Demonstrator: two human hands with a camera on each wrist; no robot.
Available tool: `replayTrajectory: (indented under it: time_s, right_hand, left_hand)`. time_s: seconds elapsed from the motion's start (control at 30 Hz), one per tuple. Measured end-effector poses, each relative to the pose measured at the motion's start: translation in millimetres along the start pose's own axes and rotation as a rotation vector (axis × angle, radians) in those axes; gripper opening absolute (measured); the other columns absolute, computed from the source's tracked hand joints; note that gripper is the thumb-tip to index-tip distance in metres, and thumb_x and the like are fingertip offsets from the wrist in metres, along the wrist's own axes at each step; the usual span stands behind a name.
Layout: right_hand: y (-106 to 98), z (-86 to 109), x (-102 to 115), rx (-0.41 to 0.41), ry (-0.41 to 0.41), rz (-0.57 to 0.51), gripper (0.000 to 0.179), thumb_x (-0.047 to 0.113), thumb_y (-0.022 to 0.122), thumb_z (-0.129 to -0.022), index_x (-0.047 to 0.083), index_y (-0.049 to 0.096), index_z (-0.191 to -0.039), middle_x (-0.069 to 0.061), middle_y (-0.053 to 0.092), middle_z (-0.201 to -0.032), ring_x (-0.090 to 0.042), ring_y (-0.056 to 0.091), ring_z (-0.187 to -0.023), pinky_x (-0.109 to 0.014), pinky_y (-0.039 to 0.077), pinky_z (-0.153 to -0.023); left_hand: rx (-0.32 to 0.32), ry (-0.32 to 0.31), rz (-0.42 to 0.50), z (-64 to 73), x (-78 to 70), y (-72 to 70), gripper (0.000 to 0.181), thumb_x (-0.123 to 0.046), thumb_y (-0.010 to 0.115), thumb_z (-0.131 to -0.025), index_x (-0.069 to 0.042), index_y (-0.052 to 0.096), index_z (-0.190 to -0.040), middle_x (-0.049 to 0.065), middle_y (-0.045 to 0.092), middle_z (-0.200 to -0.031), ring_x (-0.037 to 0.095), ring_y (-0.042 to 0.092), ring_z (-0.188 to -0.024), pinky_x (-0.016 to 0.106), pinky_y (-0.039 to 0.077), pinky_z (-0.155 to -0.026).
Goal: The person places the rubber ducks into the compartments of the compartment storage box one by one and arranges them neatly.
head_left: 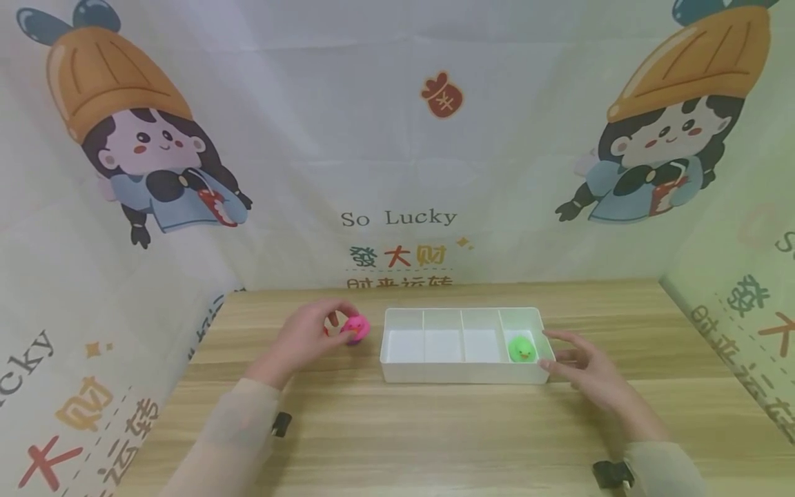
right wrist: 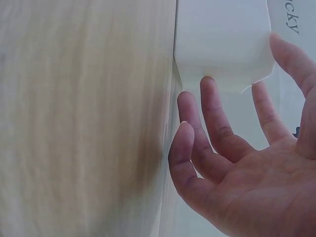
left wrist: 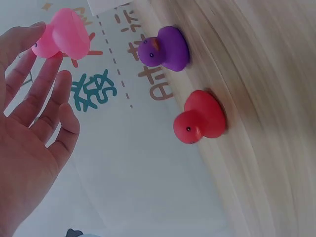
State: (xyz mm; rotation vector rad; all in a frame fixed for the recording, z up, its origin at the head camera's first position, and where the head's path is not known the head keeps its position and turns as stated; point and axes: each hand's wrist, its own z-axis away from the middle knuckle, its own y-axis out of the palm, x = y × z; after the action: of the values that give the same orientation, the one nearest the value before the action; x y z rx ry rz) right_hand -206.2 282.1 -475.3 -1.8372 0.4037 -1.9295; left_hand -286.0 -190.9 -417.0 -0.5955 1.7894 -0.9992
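Observation:
A pink toy duck (left wrist: 70, 34) is pinched between the thumb and fingers of my left hand (head_left: 310, 335), left of the white divided tray (head_left: 466, 373). In the left wrist view, a purple duck (left wrist: 173, 49) and a red duck (left wrist: 205, 116) sit on the table near that hand; the head view shows them mostly hidden by it. Inside the tray's rightmost compartment lies a green duck (head_left: 522, 350). My right hand (head_left: 590, 373) touches the tray's right end, its thumb at the near corner and its fingers loosely bent along the end wall.
The tray stands on a wood-grain table (head_left: 435, 428), its other compartments holding nothing visible. A printed cloth (head_left: 397, 159) hangs behind and along both sides of the table. Small black devices are on both wrists.

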Motion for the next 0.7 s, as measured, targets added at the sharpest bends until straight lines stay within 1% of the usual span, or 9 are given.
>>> replayTrajectory:
  time_s: [0.13,0.23,0.43,0.53,0.7]
  right_hand:
    - [0,-1.0,0,-0.002,0.003,-0.014,0.066,0.030,0.072,-0.097,0.013,0.044,-0.154,-0.031,0.065,-0.131,-0.031,0.071,-0.106,-0.035,0.051,-0.077]
    - [0,-1.1,0,-0.003,0.005,-0.013,0.066,0.031,0.073,-0.097,0.012,0.044,-0.154,-0.031,0.065,-0.132,-0.031,0.071,-0.107,-0.035,0.052,-0.078]
    - [0,-0.4,1,-0.011,0.007,-0.007,0.066,0.032,0.072,-0.098,0.013,0.043,-0.155,-0.030,0.064,-0.132,-0.033,0.070,-0.109,-0.037,0.054,-0.081]
    - [0,0.3,1,-0.004,0.002,-0.007,0.066,0.031,0.071,-0.099,0.011,0.042,-0.155,-0.031,0.064,-0.133,-0.033,0.071,-0.108,-0.039,0.054,-0.081]
    - [1,1.1,1,0.004,0.011,-0.014,0.067,0.031,0.071,-0.099,0.011,0.041,-0.155,-0.032,0.062,-0.134,-0.033,0.071,-0.108,-0.041,0.055,-0.082]
  left_hand:
    - [-0.007,0.031,-0.023,-3.6,-5.7,2.5,0.027,-0.030,0.085,-0.086,-0.026,0.071,-0.108,-0.008,0.068,-0.097,0.016,0.057,-0.085,0.033,0.047,-0.072]
    - [-0.003,0.038,-0.027,-6.0,-10.1,3.7,0.028,-0.028,0.085,-0.085,-0.026,0.071,-0.109,-0.008,0.067,-0.096,0.015,0.057,-0.085,0.032,0.047,-0.072]
    - [0.006,0.030,-0.001,-10.9,-20.4,4.8,0.028,-0.025,0.084,-0.087,-0.027,0.070,-0.111,-0.010,0.067,-0.100,0.017,0.059,-0.089,0.033,0.051,-0.073]
    - [0.011,0.039,0.009,-13.5,-25.0,6.8,0.028,-0.024,0.084,-0.087,-0.026,0.071,-0.111,-0.010,0.067,-0.102,0.019,0.060,-0.091,0.033,0.051,-0.075]
    - [0.012,0.065,0.009,-18.1,-30.8,12.6,0.028,-0.025,0.085,-0.086,-0.026,0.071,-0.111,-0.010,0.068,-0.104,0.018,0.059,-0.094,0.031,0.052,-0.076]
